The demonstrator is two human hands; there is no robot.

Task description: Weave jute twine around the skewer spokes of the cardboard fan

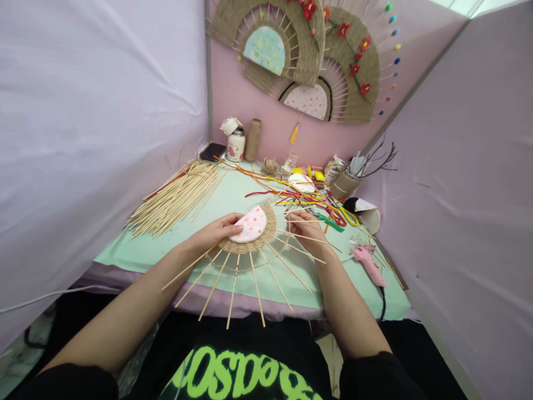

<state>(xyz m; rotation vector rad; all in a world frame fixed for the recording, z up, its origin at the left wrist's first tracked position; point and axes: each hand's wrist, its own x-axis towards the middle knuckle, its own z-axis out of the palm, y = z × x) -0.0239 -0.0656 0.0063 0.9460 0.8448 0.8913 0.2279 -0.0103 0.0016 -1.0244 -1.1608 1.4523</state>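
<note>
My left hand [220, 232] grips a half-round fan piece by its edge, thumb on the white panel with pink spots [250, 225]. A band of woven twine [266, 236] borders the panel, and thin wooden sticks [256, 289] fan out from it toward me and to the right. My right hand [306, 229] is at the right-hand sticks, its fingers pinched together on what looks like a thin strand of twine [288, 226]. Part of that strand hangs loose below the woven band. The fingertips are partly hidden by the sticks.
A bundle of sticks [179, 197] lies at left. Coloured pipe cleaners [270, 186], green-handled scissors [331, 221] and a pink glue gun [368, 264] lie to the right. Behind stand a jar [236, 145], a twine spool [254, 140] and a cup of twigs [345, 183]. Finished fans [306, 50] hang on the wall.
</note>
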